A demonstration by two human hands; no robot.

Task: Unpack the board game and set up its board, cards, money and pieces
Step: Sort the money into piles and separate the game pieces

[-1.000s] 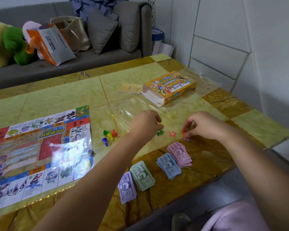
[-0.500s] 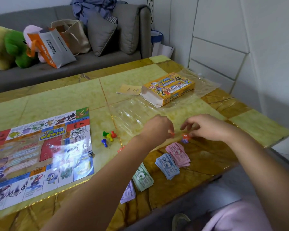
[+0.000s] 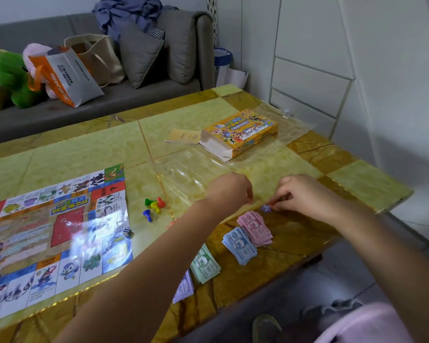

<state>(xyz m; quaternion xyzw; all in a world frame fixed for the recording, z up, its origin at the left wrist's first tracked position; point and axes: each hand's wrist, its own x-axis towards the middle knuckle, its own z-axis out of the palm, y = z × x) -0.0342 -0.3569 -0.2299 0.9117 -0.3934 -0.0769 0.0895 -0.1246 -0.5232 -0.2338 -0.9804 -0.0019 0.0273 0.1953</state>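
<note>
At a yellow-and-amber marble-patterned table, a person sorts a board game's smallest pieces. The right hand pinches a small red plastic token between thumb and fingertips, just above a round purple token marked "2". The left hand hovers close by, fingers curled inward; whether it holds anything cannot be told. The printed paper game board lies unfolded at left, with four coloured plastic pawns and a white die beside it. Pink banknotes, blue banknotes, green banknotes and lilac banknotes sit stacked along the near edge. The step likely goes best if tokens are grouped by colour and laid flat, clear of the money and the crinkled clear plastic sheet.
</note>
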